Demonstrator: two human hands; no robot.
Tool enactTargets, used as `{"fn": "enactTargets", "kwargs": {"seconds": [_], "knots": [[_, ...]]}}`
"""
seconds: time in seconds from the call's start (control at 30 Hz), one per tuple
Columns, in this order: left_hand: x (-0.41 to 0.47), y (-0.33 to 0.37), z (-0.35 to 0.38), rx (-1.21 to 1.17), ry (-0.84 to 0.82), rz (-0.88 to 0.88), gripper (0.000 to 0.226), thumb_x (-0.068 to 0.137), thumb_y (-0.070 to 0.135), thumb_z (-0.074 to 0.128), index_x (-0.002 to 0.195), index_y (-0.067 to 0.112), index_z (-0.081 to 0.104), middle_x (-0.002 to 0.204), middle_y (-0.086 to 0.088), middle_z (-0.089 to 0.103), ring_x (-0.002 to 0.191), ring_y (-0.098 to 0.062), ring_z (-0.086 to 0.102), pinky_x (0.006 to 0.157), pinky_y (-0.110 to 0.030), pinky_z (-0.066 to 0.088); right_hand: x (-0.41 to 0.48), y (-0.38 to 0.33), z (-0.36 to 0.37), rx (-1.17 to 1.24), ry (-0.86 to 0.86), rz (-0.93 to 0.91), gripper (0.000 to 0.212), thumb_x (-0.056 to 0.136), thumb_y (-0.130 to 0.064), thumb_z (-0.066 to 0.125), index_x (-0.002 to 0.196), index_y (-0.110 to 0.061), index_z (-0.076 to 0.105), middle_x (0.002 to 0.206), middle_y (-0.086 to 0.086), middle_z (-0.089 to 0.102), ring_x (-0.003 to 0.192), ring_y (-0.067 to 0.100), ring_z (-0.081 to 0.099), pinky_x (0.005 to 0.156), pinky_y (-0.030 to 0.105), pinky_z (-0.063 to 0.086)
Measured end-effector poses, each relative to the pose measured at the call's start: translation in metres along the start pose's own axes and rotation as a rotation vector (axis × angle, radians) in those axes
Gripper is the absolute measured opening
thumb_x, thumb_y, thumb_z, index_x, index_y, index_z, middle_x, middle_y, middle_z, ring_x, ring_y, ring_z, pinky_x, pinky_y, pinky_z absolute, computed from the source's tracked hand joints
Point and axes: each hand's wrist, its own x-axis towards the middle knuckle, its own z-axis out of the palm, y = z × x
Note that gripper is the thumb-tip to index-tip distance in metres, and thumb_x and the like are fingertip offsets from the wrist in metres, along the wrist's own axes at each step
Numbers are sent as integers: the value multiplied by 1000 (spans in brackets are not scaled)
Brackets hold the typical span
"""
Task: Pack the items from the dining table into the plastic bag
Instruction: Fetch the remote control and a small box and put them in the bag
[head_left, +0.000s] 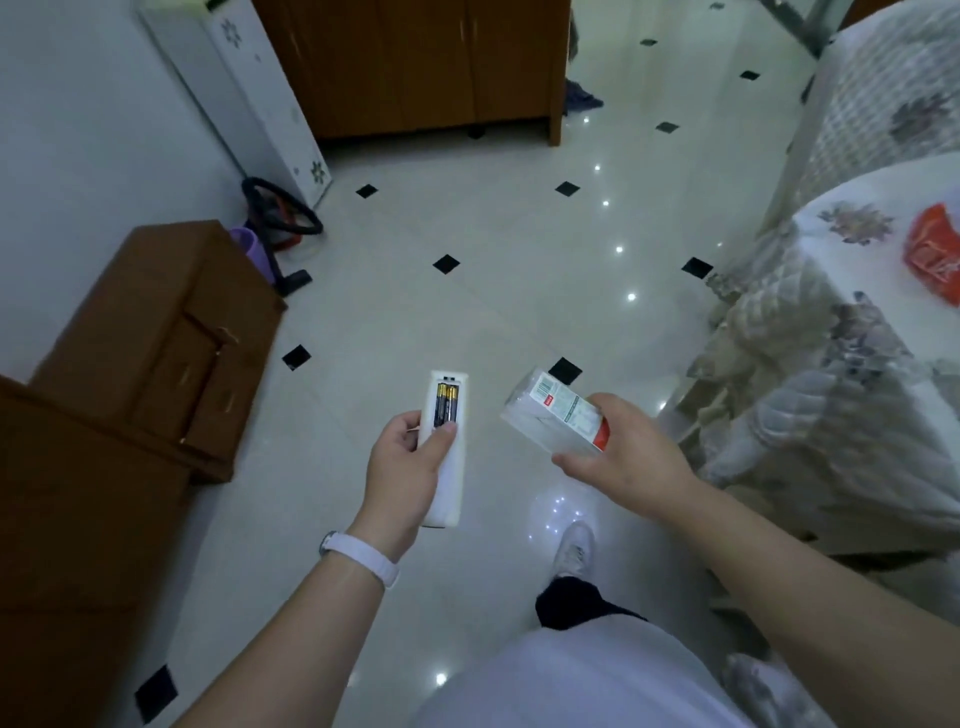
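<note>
My left hand grips a white remote control held back side up, its battery compartment uncovered with two batteries showing. My right hand holds a clear-wrapped white packet with a red and green label. Both hands hang over the tiled floor, left of the dining table, which wears a floral cloth. A red plastic bag lies on the table at the far right, partly cut off by the frame edge.
A brown wooden cabinet stands at the left, a larger wooden cupboard at the back. A vacuum cleaner with a hose sits by the wall. My white shoe is on the glossy tiled floor.
</note>
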Motion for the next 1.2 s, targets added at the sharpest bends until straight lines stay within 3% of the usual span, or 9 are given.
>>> {"fn": "enactTargets", "kwargs": {"seconds": [0.2, 0.4, 0.7, 0.83, 1.07, 1.2], "knots": [[83, 69, 85, 40, -70, 28, 17, 91, 20, 68, 106, 16, 62, 96, -5, 72, 80, -20, 66, 72, -36, 54, 101, 21, -77, 32, 97, 40, 41, 66, -53, 74, 88, -29, 49, 77, -9, 51, 69, 6, 52, 57, 30, 40], [149, 116, 155, 74, -195, 76, 17, 90, 23, 70, 105, 17, 63, 94, -2, 73, 78, -16, 67, 66, -31, 51, 168, 40, -138, 11, 250, 95, 44, 65, -54, 74, 91, -27, 51, 80, -9, 51, 70, 12, 53, 61, 34, 50], [274, 157, 233, 90, -360, 91, 19, 90, 24, 70, 107, 18, 63, 96, -1, 72, 78, -15, 67, 65, -28, 50, 249, 59, -171, -64, 337, 272, 43, 67, -53, 72, 93, -25, 52, 83, -8, 53, 73, 12, 53, 62, 32, 48], [337, 177, 268, 111, -485, 69, 22, 90, 23, 70, 109, 17, 62, 99, -4, 72, 79, -16, 68, 63, -27, 50, 300, 54, -188, -131, 381, 376, 49, 68, -55, 72, 104, -30, 51, 89, -11, 55, 76, 9, 54, 63, 31, 49], [439, 232, 325, 146, -705, 116, 17, 91, 24, 69, 106, 19, 62, 93, 0, 72, 70, -8, 68, 54, -19, 49, 380, 38, -217, -79, 545, 554, 62, 67, -60, 72, 116, -29, 51, 100, -10, 59, 87, 13, 59, 78, 39, 55], [475, 255, 370, 172, -801, 138, 20, 90, 25, 69, 107, 19, 61, 95, 0, 71, 72, -8, 68, 56, -20, 49, 401, 41, -232, -60, 623, 600, 63, 67, -61, 72, 118, -31, 51, 97, -12, 59, 82, 7, 57, 72, 33, 53]]}}
